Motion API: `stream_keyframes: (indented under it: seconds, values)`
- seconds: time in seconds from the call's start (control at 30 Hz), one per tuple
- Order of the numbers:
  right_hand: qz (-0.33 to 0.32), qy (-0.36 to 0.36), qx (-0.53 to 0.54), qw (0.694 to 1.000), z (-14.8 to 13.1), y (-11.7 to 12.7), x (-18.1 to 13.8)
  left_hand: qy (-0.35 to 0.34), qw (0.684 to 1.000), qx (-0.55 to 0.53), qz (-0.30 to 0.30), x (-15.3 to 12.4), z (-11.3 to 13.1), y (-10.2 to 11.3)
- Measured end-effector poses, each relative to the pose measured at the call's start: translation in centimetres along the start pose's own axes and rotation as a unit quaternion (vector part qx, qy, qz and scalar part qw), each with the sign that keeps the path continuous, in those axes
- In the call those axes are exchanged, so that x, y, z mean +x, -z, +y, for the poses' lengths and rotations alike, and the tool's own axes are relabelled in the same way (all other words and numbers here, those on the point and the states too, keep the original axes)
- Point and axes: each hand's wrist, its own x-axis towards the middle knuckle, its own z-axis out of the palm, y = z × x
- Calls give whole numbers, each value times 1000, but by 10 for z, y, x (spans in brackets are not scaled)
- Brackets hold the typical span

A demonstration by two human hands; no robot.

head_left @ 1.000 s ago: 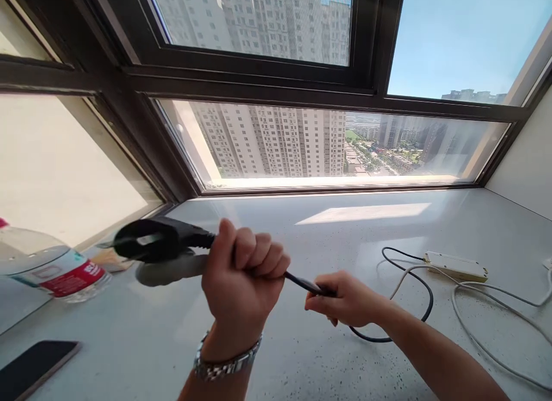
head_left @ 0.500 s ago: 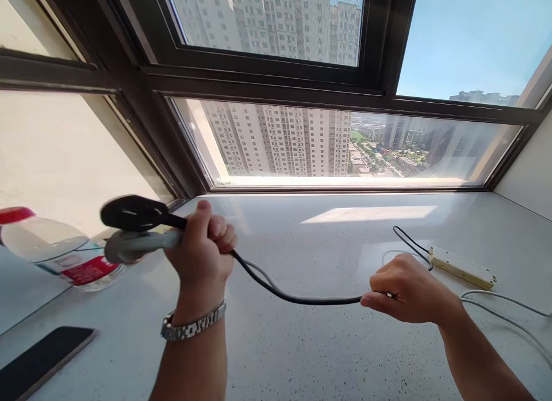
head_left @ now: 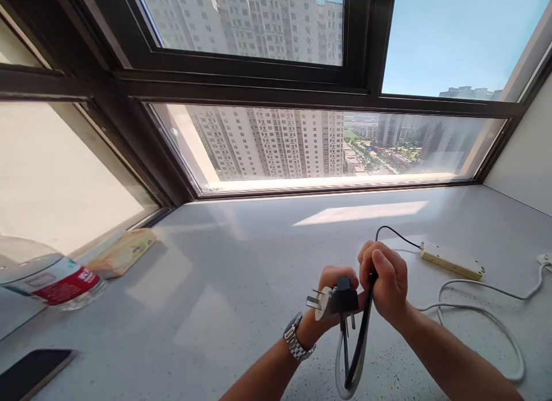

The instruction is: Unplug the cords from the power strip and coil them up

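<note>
My left hand (head_left: 331, 289), with a metal watch on the wrist, is closed on a black plug (head_left: 344, 301) and a white plug (head_left: 321, 305) held together, prongs pointing left and down. My right hand (head_left: 385, 278) is closed around a black cable (head_left: 360, 343) just right of the plugs. The black cable and a white one hang down in a loop below both hands. Another stretch of the black cable runs from my right hand up toward a cream power strip (head_left: 452, 261) on the sill.
A wide grey stone window sill (head_left: 241, 286) lies under a dark-framed window. A water bottle (head_left: 52, 277) lies at the left, a yellow packet (head_left: 123, 251) beside it, a dark phone (head_left: 32, 373) at bottom left. A white cable (head_left: 487, 315) loops at the right.
My left hand came down from the upper left to meet my right hand near the middle. The stretched black cable is now folded into a hanging loop. The view shifted slightly.
</note>
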Motion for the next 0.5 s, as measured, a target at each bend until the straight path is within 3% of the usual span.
stream_keyframes:
  seconds: [0.13, 0.23, 0.3, 0.4, 0.5]
  values:
    - [69, -119, 95, 986, 4, -9, 1, -11, 999, 16, 31, -4, -1, -1]
    - [118, -207, 170, 956, 5, -9, 7, -24, 996, 61, 53, -4, 0, -2]
    - [115, -264, 196, 937, 10, -8, 11, -24, 995, 86, 50, -3, 1, -1]
    - [8, -294, 158, 942, 22, -2, 13, -28, 992, 112, 44, 4, 6, 6]
    - [-160, -250, 39, 954, 35, 6, 13, -44, 983, 149, 102, 16, 17, 23]
